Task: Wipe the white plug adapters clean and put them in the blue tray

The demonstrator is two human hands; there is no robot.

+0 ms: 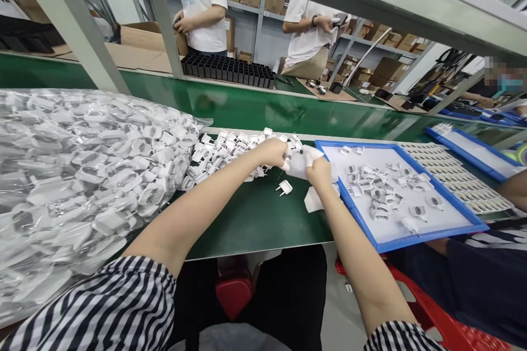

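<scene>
My left hand [274,152] is closed at the edge of a loose heap of white plug housings [224,148]. Whatever its fingertips hold is too blurred to make out. Close by on the right, my right hand [319,169] is closed over a translucent white, bottle-like piece [297,166], whose kind I cannot tell. White coverings show on the fingers. A single plug housing [284,187] with two prongs lies on the green table just below my hands. Under my right wrist is a white sheet or cloth [314,201].
A large clear bag [94,170] of white housings fills the left. To the right stands a blue-rimmed tray [436,167] with scattered housings, then rows of white parts [448,175]. Metal shelf posts [162,16] rise ahead. Co-workers stand across the bench; another person sits at right.
</scene>
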